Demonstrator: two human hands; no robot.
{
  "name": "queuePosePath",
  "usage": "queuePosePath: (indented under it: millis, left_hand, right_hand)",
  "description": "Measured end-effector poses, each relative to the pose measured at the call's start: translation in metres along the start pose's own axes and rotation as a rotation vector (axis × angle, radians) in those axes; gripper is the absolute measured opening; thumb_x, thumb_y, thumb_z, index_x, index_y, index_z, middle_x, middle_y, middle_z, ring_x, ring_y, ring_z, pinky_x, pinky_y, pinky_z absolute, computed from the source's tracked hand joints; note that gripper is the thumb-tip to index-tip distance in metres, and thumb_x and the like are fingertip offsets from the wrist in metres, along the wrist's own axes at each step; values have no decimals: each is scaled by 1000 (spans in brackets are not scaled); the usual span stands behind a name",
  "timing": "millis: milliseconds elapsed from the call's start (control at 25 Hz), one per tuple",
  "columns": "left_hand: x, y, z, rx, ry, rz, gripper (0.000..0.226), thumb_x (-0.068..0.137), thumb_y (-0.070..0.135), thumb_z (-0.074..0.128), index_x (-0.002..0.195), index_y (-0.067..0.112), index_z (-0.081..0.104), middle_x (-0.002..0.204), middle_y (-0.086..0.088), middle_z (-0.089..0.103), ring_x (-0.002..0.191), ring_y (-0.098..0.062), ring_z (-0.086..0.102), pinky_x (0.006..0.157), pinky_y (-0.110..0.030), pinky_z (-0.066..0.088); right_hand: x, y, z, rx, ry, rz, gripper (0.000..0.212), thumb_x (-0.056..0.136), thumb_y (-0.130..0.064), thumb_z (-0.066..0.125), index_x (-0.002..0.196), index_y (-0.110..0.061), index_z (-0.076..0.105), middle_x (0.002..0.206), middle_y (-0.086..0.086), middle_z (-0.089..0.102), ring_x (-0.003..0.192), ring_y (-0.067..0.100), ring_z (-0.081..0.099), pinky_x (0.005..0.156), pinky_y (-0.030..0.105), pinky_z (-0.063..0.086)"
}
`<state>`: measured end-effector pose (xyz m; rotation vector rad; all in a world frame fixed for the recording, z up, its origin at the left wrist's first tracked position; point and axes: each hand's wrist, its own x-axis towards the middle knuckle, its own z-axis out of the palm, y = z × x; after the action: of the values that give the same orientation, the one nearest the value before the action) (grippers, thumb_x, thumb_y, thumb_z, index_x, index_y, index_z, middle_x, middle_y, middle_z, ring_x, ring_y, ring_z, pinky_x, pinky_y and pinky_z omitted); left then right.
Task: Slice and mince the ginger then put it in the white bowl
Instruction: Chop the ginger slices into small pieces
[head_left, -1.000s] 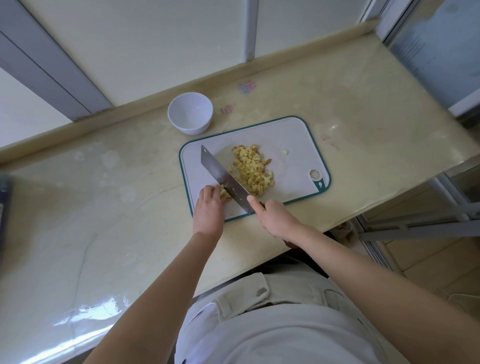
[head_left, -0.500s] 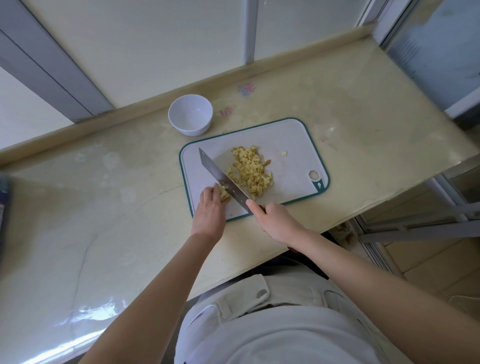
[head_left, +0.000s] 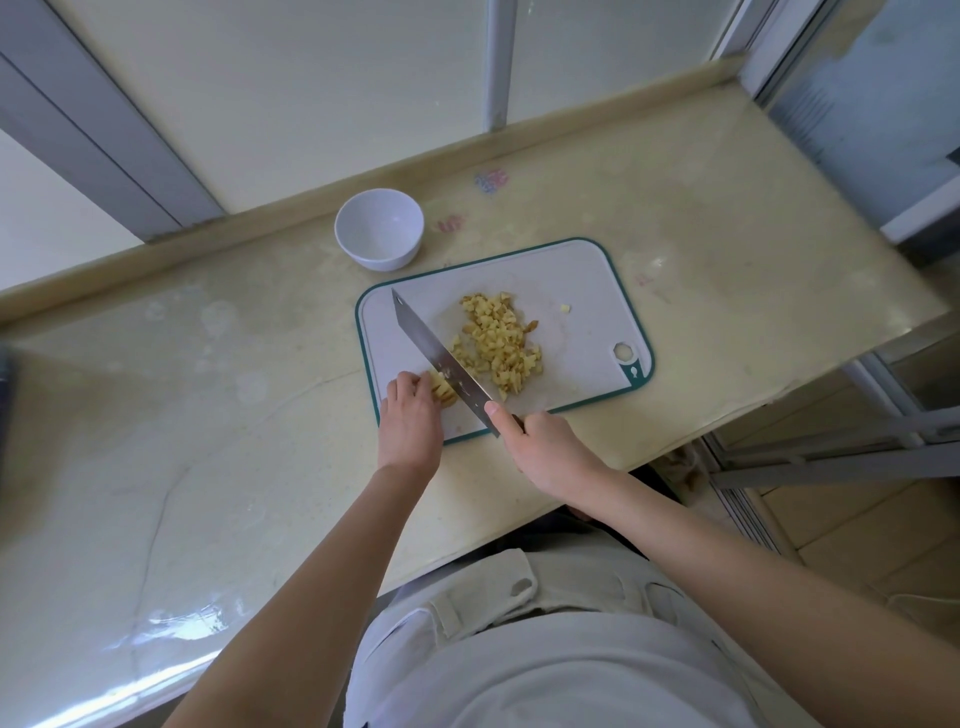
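A white cutting board (head_left: 571, 280) with a green rim lies on the counter. A heap of chopped ginger (head_left: 498, 345) sits at its middle, with one stray bit (head_left: 564, 309) to the right. My left hand (head_left: 410, 415) holds a small bunch of ginger slices (head_left: 442, 388) at the board's near-left corner, fingers curled on them. My right hand (head_left: 545, 449) grips the handle of a cleaver (head_left: 439, 356), forefinger along the spine. Its blade rests against the slices, tip pointing away to the left. An empty white bowl (head_left: 379, 228) stands beyond the board's far-left corner.
The beige stone counter (head_left: 208, 415) runs left to right, with a raised ledge and window panes behind it. Its near edge cuts diagonally just below my hands. Metal frames and floor tiles show to the lower right.
The cleaver has shifted slightly left along the held slices, and my left hand has drawn back a little with it. The chopped heap and the bowl stay put.
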<state>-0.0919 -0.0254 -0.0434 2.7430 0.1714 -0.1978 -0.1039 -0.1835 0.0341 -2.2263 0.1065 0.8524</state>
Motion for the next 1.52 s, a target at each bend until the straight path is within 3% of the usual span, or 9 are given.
queuePosePath:
  millis: [280,440,680,1400,1520]
  left_hand:
    - [1,1,0,-5,17,-11,29,88,-5,47,116,2,54,111,-14,46,104,-28,41,89,-32,38]
    - [1,2,1,-21,8,-45,31,86,-10,48,114,2,54,107,-14,45,101,-27,41,84,-30,40]
    - [3,0,3,-5,-12,-50,36,81,-13,52,112,5,53,102,-9,42,97,-23,39,75,-28,44]
    - [5,-2,3,-8,-37,-48,34,82,-11,53,112,6,53,101,-8,41,96,-22,41,71,-29,46]
    - [5,-1,1,-13,-38,-49,35,84,-9,53,115,7,52,102,-8,41,96,-22,42,73,-29,46]
  right_hand:
    - [-1,-2,3,-74,3,24,63,99,-53,27,52,-11,29,52,4,36,49,19,36,51,31,30]
    - [-1,-8,1,-132,-58,31,48,103,-43,23,59,-25,21,56,5,33,56,23,36,58,31,32]
    - [3,-5,6,-135,-11,64,61,99,-52,26,54,-11,30,53,3,36,48,18,34,47,29,27]
    - [9,-1,17,-212,7,86,60,99,-54,25,57,-12,36,61,5,41,53,19,40,45,27,28]
    - [7,-4,14,-231,-42,48,52,101,-49,24,59,-19,31,62,5,41,59,23,44,47,26,31]
